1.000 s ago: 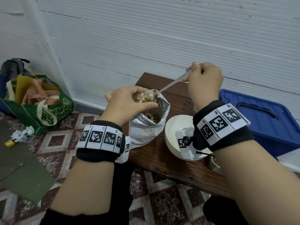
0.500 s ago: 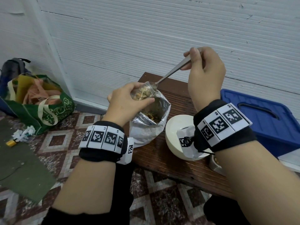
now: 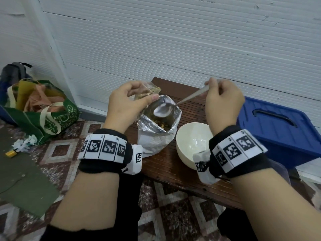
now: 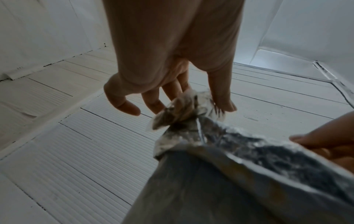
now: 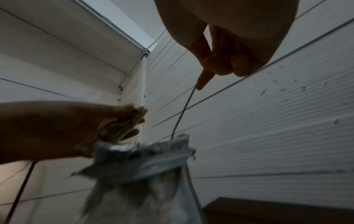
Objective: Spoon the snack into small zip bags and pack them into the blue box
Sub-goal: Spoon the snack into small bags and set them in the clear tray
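Observation:
My left hand (image 3: 128, 103) pinches a small clear zip bag (image 3: 147, 93) with some snack in it, just above the open mouth of a silver foil snack bag (image 3: 156, 136) on the wooden bench (image 3: 173, 167). The zip bag (image 4: 184, 109) shows between thumb and fingers in the left wrist view. My right hand (image 3: 222, 101) grips the handle of a metal spoon (image 3: 180, 101). Its empty bowl hangs over the foil bag's opening. The spoon handle (image 5: 184, 112) runs down into the foil bag (image 5: 145, 174). The blue box (image 3: 281, 131) stands at the right with its lid on.
A cream bowl (image 3: 191, 143) sits on the bench right of the foil bag. A green cloth bag (image 3: 43, 112) and a backpack (image 3: 12, 73) lie on the tiled floor at the left. A white ribbed wall (image 3: 173, 40) rises behind the bench.
The spoon tipped its snack into the zip bag and has dropped, empty, over the foil bag's mouth. My right hand came down and right. My left hand lifted the zip bag slightly.

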A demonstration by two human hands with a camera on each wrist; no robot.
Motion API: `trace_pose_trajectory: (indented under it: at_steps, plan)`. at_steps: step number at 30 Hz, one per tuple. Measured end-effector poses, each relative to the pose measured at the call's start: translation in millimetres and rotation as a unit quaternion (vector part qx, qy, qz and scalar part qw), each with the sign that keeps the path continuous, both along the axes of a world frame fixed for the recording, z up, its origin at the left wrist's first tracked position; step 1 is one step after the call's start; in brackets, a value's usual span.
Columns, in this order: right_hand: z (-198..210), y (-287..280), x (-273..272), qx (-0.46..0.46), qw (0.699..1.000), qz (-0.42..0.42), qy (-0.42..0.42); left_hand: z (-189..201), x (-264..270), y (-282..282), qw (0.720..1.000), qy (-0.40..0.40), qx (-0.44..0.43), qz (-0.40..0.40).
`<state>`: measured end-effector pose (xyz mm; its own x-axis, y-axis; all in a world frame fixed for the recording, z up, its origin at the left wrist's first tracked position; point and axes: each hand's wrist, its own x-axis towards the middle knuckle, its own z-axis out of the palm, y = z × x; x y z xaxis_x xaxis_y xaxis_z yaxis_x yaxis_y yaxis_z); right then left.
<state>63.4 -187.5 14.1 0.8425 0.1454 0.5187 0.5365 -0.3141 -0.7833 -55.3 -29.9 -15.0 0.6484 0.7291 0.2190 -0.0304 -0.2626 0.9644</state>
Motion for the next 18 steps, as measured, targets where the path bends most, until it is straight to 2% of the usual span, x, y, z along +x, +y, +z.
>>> trace_pose_trajectory:
  at_steps: [3,7,13,18]
  plan:
    - [-23.4,5.8,-12.6,-0.047,0.998,0.019,0.027,1.5,1.2,-2.3,1.0,-0.016,0.009,-0.001]
    - [-41.5,10.0,-19.1,-0.039,0.997,0.031,0.051,4.2,1.5,-5.8,0.999,-0.026,0.031,-0.004]
    - [-45.5,4.9,-16.9,-0.069,0.991,0.073,0.091,11.9,2.1,-13.5,0.998,-0.037,0.058,-0.008]
    - [-41.7,-3.1,-17.7,-0.047,0.986,0.089,0.132,17.5,4.2,-27.3,0.996,-0.04,0.075,-0.034]
